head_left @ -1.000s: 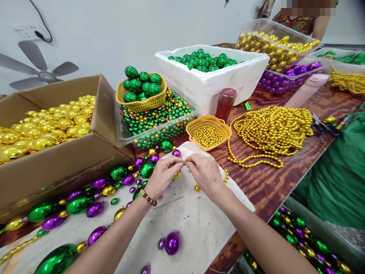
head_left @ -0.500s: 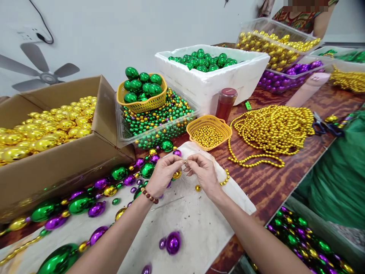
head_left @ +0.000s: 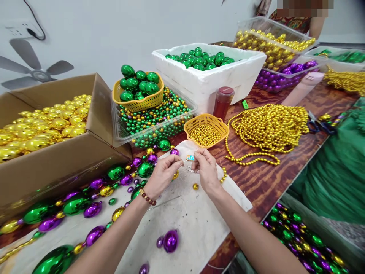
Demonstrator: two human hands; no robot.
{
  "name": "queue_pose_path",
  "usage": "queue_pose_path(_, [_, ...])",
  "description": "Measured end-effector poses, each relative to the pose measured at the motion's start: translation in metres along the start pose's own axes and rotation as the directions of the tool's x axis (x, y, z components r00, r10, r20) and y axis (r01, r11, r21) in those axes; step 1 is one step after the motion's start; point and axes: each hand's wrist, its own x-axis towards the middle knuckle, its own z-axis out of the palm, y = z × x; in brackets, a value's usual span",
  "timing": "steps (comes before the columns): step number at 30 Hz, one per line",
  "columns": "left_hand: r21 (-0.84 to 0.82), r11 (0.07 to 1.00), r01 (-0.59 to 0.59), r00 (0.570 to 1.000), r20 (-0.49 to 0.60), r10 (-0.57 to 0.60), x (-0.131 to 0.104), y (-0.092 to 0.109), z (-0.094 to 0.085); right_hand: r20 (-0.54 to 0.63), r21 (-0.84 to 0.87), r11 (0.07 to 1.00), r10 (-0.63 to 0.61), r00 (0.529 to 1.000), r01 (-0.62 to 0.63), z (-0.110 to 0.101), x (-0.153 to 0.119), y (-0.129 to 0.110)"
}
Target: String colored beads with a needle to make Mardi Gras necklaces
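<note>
My left hand [head_left: 164,171], with a beaded bracelet at the wrist, pinches a thin thread-like strand at its fingertips. Just to its right, my right hand [head_left: 205,169] is closed too, its fingertips at the other end of the strand. Between and behind them a small blue and orange label [head_left: 190,157] lies on the white cloth [head_left: 196,217]. One gold bead [head_left: 195,186] sits below my right hand. A short string of gold beads [head_left: 224,175] is beside it. Purple ball beads [head_left: 171,241] rest nearer to me on the cloth.
Beyond the hands are a yellow basket of gold beads [head_left: 185,127], a red-lidded jar [head_left: 224,102] and a white foam box [head_left: 199,85]. A cardboard box [head_left: 57,160] stands left, above green, purple and gold garlands. Gold strands [head_left: 268,127] and scissors [head_left: 313,123] lie right. A person stands at the back.
My hands have moved apart, showing the thin strand between them and the label behind. The whole view has shifted slightly.
</note>
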Motion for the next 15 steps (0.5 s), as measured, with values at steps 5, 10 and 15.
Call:
queue_pose_path(5, [-0.024, 1.0, 0.01, 1.0, -0.012, -0.01, 0.002, 0.0, 0.0, -0.009, -0.146, 0.986, -0.087, 0.996, 0.084, -0.002, -0.006, -0.001])
queue_pose_path(10, [-0.007, 1.0, 0.008, 0.998, 0.069, -0.008, 0.005, 0.0, 0.0, 0.034, -0.365, 0.903, -0.231, 0.972, 0.227, -0.008, -0.008, -0.009])
queue_pose_path(15, [0.053, 0.999, 0.009, 0.999, 0.044, -0.011, 0.003, -0.003, 0.0, 0.055, -0.517, 0.803, -0.313, 0.948, 0.295, -0.004, -0.014, -0.011])
